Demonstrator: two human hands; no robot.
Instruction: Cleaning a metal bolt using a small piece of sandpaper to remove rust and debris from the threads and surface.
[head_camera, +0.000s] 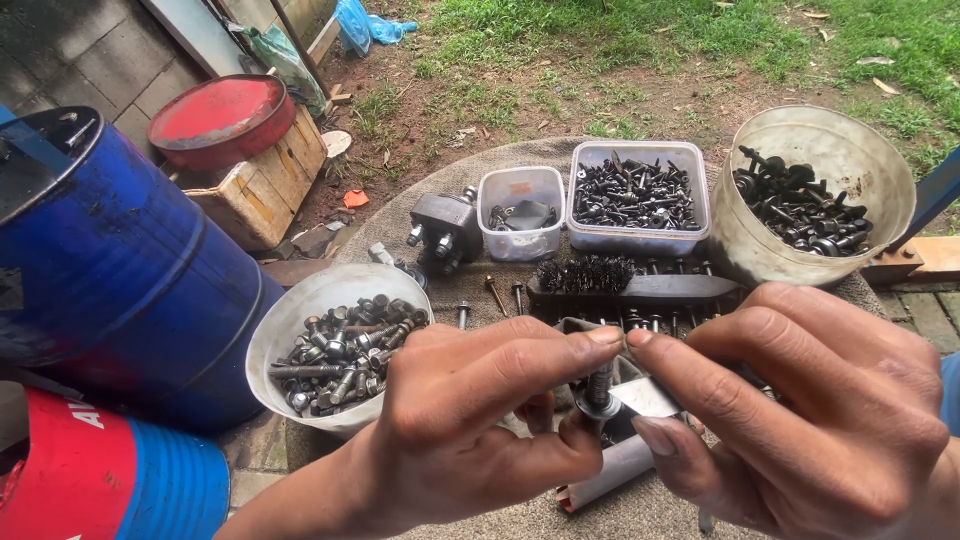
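both hands pinch one washered bolt (600, 392) just in front of the wire brush (632, 279): left hand (470, 420) should grip steady while right hand (800, 410) fingertips turn squarely.

bowl of screws (340, 350) left | brush (630, 282) centre, tubs (637, 205) behind | bucket (812, 195) right, apparently holding bolts

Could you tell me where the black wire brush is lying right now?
In the head view, the black wire brush lies mid-table, just before the rectangular clear plastic tub of dark screws, beyond the left hand and right hand.
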